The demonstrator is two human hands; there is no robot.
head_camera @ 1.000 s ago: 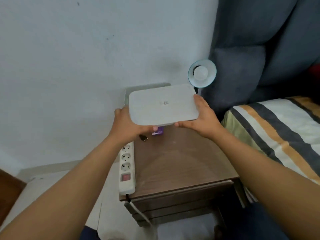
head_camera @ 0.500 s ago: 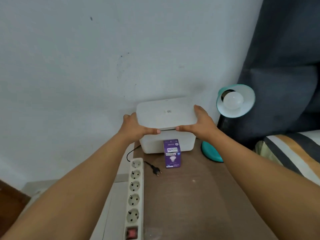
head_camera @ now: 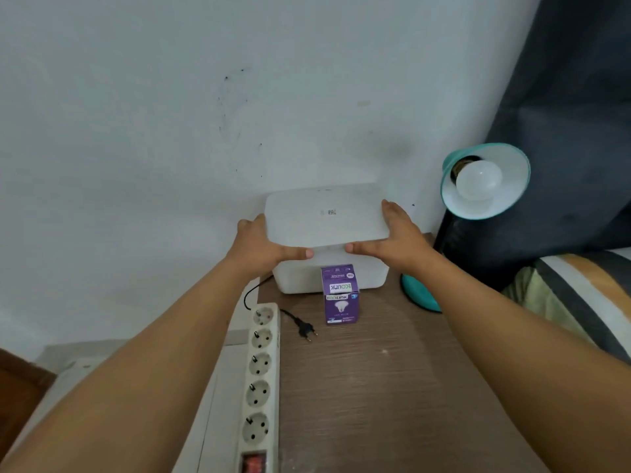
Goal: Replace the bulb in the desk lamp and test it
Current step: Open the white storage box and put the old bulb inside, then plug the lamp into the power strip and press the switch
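Note:
A teal desk lamp stands at the table's far right corner, its shade tilted toward me with a white bulb screwed in. Its teal base rests on the wooden table. A purple bulb box stands upright in front of a white container against the wall. My left hand and my right hand grip the two sides of a white lid, held just over the container. The lamp's black plug lies loose on the table, unplugged.
A white power strip with several sockets and a red switch lies along the table's left edge. A dark headboard and a striped bed cover are at the right. A white wall is right behind the container.
Both hands carried the white lid from near me back toward the wall, onto the white container. The purple box, hidden under the lid a second ago, now shows in front of it.

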